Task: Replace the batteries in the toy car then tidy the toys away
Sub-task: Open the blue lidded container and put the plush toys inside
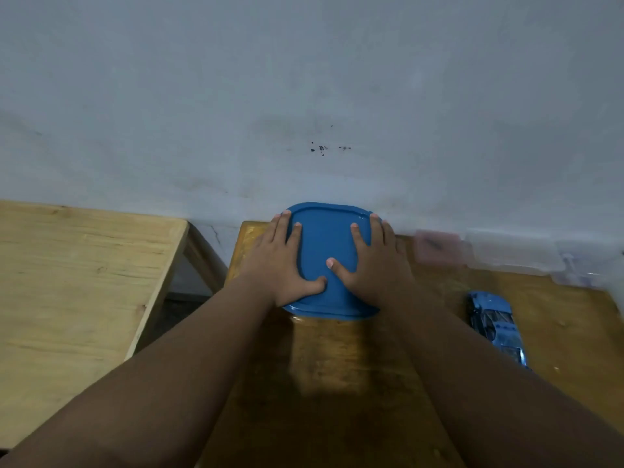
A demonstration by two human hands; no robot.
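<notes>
Both hands, left hand point(282, 265) and right hand point(374, 265), press flat-fingered on the blue lid point(326, 244); apparently gripping nothing.

- The table point(337, 383) is standing against the wall point(304, 96), with a second table point(67, 282) sitting to its left and a gap lying between them.
- The lid point(324, 251) is lying at the far left part of the table, its back edge reaching the wall.
- The left hand point(280, 265) is resting flat on the lid's left side and the right hand point(374, 268) on its right side, fingers point(376, 228) pointing toward the wall, thumbs nearly meeting in the middle.
- The toy car point(496, 325) is sitting on the table, well to the right of the lid and nearer the person.
- Plastic boxes point(513, 251) are lining the wall behind the toy car, at the table's far right.
</notes>
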